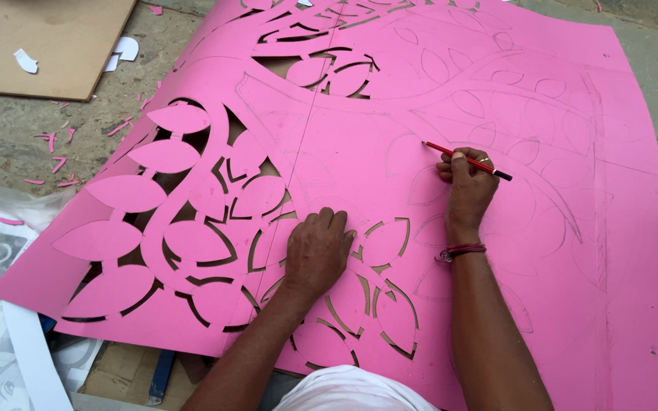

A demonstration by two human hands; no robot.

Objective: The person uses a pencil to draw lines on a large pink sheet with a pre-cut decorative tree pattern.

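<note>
Right hand (pixel 467 190) pinches the red pencil (pixel 466 160) right of centre on the pink foam sheet (pixel 634 228), left hand (pixel 317 247) flat (fingers curled) over cut leaves — leaning there might tear those thin strips.

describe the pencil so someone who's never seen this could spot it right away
Start at the big pink sheet with leaf shapes cut out of it, spread on the floor. On its uncut half with drawn outlines, find the right hand. The pencil is the thin red stick with a dark end in its fingers.
</note>
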